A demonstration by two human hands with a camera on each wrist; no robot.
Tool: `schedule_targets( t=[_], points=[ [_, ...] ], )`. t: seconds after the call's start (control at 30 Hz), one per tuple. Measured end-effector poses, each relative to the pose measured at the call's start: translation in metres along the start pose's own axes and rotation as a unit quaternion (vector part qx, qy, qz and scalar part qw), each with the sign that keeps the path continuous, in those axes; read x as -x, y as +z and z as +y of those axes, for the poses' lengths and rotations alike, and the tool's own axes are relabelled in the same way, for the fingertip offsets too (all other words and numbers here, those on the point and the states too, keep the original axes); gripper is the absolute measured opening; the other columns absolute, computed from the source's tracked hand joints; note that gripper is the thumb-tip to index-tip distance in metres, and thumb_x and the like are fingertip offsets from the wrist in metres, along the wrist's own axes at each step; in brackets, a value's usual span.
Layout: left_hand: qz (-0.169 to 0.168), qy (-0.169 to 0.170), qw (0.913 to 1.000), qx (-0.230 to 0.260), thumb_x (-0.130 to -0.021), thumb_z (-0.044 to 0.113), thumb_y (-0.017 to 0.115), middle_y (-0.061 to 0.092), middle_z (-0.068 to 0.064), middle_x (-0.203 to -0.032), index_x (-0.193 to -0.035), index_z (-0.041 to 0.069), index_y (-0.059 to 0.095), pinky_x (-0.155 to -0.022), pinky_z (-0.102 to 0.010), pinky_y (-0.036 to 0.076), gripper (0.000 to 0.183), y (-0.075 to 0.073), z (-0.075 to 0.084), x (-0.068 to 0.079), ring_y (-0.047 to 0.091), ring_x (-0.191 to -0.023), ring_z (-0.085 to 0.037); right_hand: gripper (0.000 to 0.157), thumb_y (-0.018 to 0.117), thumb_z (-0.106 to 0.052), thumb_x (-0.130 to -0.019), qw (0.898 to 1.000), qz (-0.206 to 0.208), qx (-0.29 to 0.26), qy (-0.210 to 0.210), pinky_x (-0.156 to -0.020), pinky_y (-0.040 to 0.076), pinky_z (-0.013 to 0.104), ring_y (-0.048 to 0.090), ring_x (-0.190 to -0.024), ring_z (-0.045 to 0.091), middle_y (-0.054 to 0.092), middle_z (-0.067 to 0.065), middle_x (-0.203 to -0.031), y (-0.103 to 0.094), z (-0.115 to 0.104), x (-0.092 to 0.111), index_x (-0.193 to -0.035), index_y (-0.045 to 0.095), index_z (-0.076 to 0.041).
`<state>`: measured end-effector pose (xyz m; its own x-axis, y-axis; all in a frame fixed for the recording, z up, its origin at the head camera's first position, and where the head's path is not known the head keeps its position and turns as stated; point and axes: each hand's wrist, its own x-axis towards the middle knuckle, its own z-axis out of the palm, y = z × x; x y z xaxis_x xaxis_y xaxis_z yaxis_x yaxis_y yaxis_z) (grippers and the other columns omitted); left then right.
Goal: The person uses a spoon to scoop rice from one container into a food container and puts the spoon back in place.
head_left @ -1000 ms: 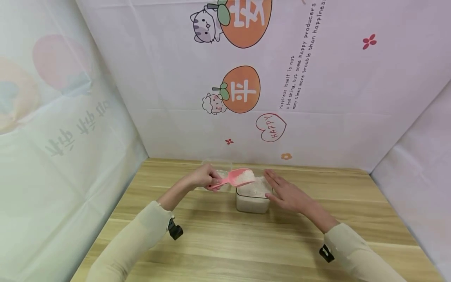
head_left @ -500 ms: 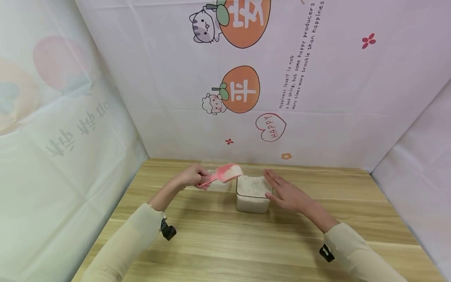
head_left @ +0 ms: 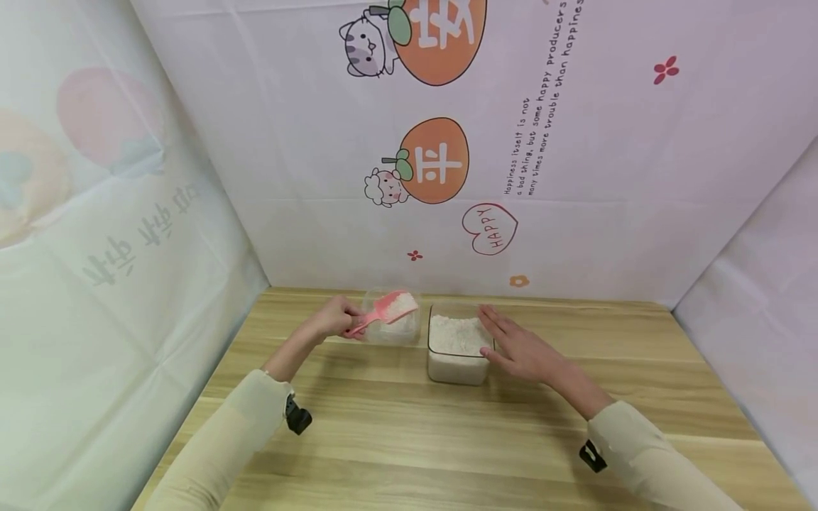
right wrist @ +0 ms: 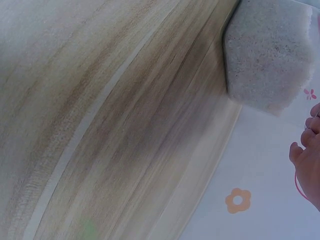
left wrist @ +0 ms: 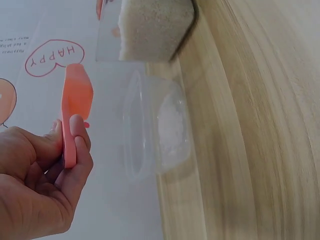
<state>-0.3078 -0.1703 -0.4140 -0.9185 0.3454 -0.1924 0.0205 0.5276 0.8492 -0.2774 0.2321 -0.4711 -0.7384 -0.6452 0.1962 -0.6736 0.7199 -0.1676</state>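
Observation:
My left hand (head_left: 334, 318) pinches the handle of a pink scoop (head_left: 388, 308) between thumb and fingers. White grains, which look like rice, fill the scoop's bowl. It hangs over a clear plastic tub (left wrist: 132, 135) that has a small heap of the white stuff at its bottom. To the right of that stands a larger clear square container (head_left: 457, 370), nearly full of the same grains (head_left: 455, 335). Against its right rim rests my right hand (head_left: 520, 349), fingers straight. In the right wrist view only part of that hand (right wrist: 311, 155) shows at the edge.
Both containers stand on a wood-grain table (head_left: 409, 440) close to its back edge. Behind them rises a white printed backdrop (head_left: 319, 234). White sheets (head_left: 128, 319) also hang at the left and right sides.
My left hand has carried the loaded scoop leftward, from over the larger container to over the small tub. The right hand has stayed at the container's rim.

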Motion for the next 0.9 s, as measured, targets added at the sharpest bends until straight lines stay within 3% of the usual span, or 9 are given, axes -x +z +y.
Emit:
schedule_targets(
  t=[0.27,0.57,0.73,0.9],
  points=[
    [0.043,0.013,0.9984,-0.034,-0.095,-0.004,0.056,0.07,-0.013,-0.07,-0.1,-0.015,0.071,-0.059,-0.028,0.057,0.019,-0.005,-0.011,-0.001,0.067,-0.06,-0.014,0.072,0.05,-0.038,-0.103,1.0,-0.003,-0.001,-0.001,-0.118,0.031,0.052,0.025,-0.15,0.039,0.018,0.018,-0.166,-0.003,-0.002,-0.001,-0.155,0.024,0.003],
    [0.091,-0.001,0.9897,-0.111,-0.094,0.003,0.062,0.071,-0.006,-0.066,-0.089,-0.008,0.075,-0.053,-0.018,0.05,0.018,-0.008,-0.023,-0.006,0.065,-0.056,-0.007,0.072,0.05,-0.039,-0.103,1.0,-0.005,-0.002,0.003,-0.117,0.031,0.052,0.025,-0.15,0.039,0.018,0.017,-0.166,-0.002,-0.002,0.0,-0.156,0.024,0.002],
    [0.117,0.002,0.9822,-0.147,-0.092,0.007,0.066,0.072,-0.004,-0.064,-0.08,-0.002,0.077,-0.052,-0.018,0.05,0.019,-0.008,-0.029,-0.008,0.071,-0.059,-0.016,0.072,0.05,-0.038,-0.103,1.0,-0.005,-0.002,0.003,-0.118,0.031,0.052,0.025,-0.15,0.039,0.019,0.018,-0.165,-0.003,-0.002,0.0,-0.156,0.024,0.003],
    [0.133,0.012,0.9746,-0.18,-0.091,0.008,0.066,0.072,-0.004,-0.063,-0.083,-0.002,0.078,-0.052,-0.019,0.045,0.017,-0.006,-0.03,-0.008,0.074,-0.063,-0.023,0.072,0.05,-0.037,-0.103,1.0,-0.008,-0.008,0.006,-0.118,0.03,0.051,0.023,-0.152,0.037,0.017,0.017,-0.166,-0.004,-0.003,0.0,-0.157,0.022,0.001]
  ],
)
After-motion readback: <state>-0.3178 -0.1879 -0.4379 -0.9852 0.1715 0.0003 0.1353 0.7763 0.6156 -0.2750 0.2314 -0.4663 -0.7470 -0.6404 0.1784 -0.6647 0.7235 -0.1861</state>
